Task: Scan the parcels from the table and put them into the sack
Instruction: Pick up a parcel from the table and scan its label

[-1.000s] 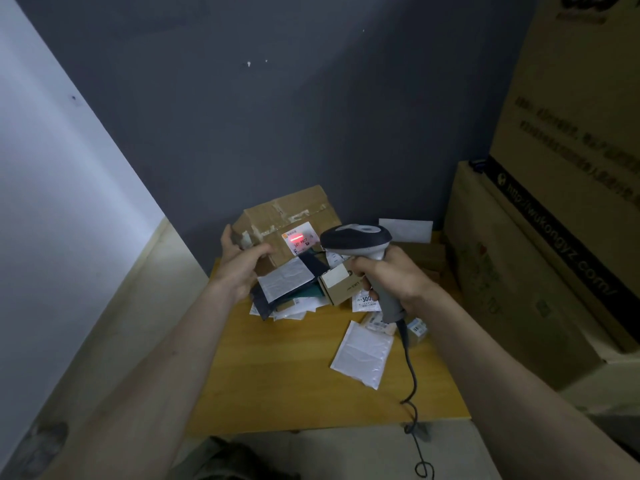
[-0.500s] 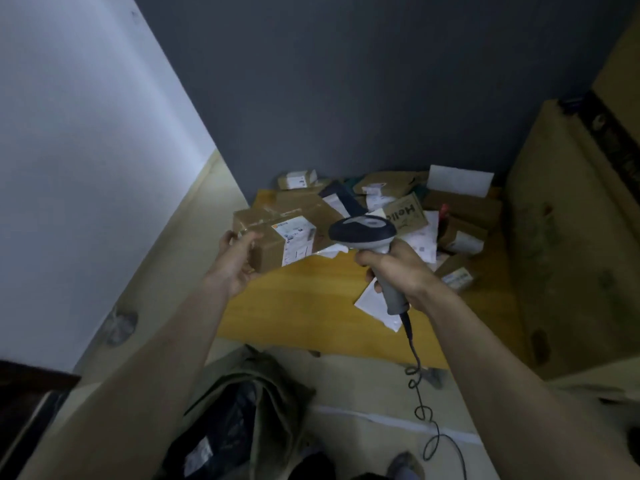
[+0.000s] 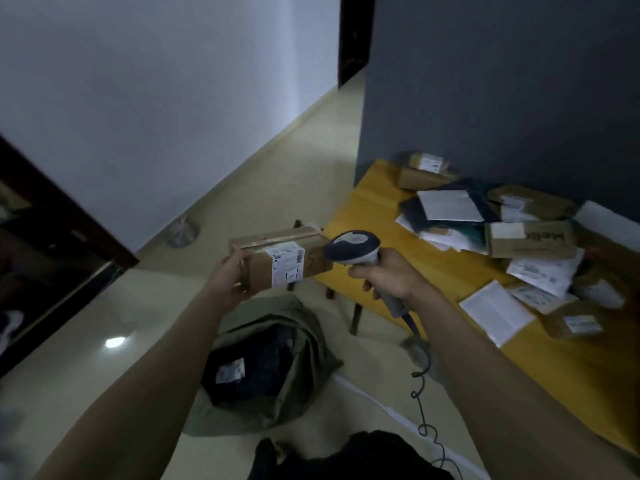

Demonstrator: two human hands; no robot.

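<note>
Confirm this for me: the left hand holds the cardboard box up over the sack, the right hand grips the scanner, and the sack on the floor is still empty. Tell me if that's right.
Not quite. The sack is not empty: the head view shows a dark parcel with a white label already inside it. The rest stands: the left hand holds the cardboard box up over the sack, and the right hand grips the scanner.

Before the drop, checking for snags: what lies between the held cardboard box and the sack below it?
Nothing. In the head view, only bare floor shows between the cardboard box in the left hand and the sack.
</note>
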